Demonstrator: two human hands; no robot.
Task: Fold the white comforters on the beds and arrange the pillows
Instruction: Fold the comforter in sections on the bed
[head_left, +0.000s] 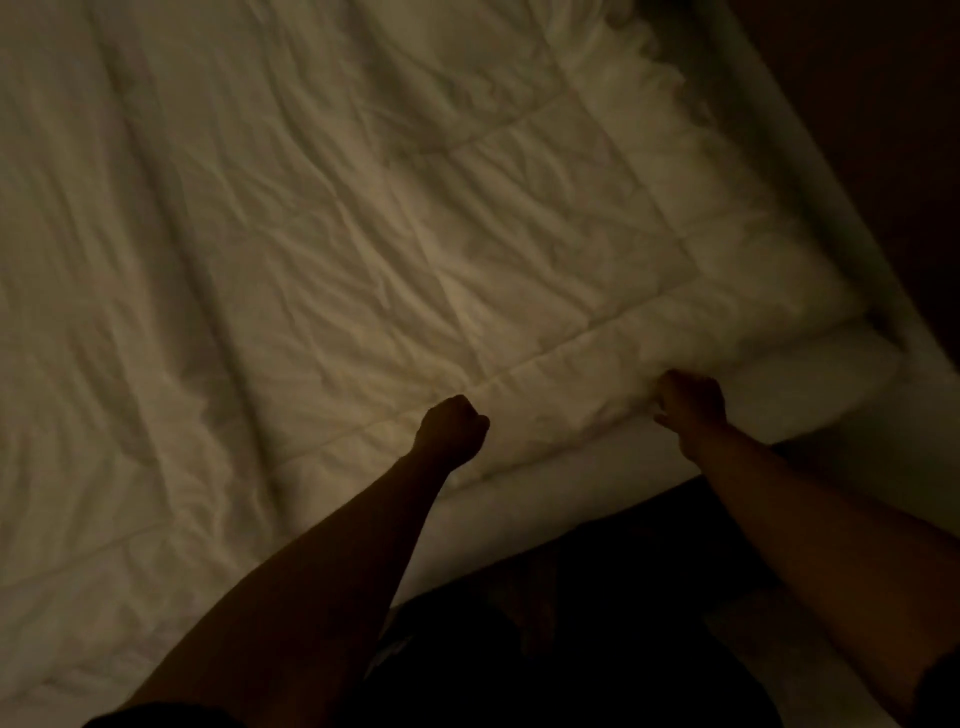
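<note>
Across nearly the whole head view lies the bed (810, 410), lit dimly and seen from above at a slant, with its near edge running from lower left to the right and its corner at the right. Spread flat on it is the white comforter (322, 218), which covers the bed surface from the left edge of the view to a band just inside the right side. Its cloth is heavily wrinkled and is crossed by stitched quilting lines that form large squares. The comforter's near hem lies along the near edge of the bed, and a bare strip of the bed shows below the hem and at the corner. Dark floor (883, 104) shows beyond the bed at upper right and below its near edge.

Two bare forearms reach in from the bottom of the view. The left hand (453, 428) sits on the comforter just inside the near hem, its fingers curled into a fist; whether they pinch the cloth cannot be told in the low light. The right hand (691, 400) is at the hem nearer the corner, its fingers curled around a bunched fold of the comforter. Both hands are near each other, not touching.
</note>
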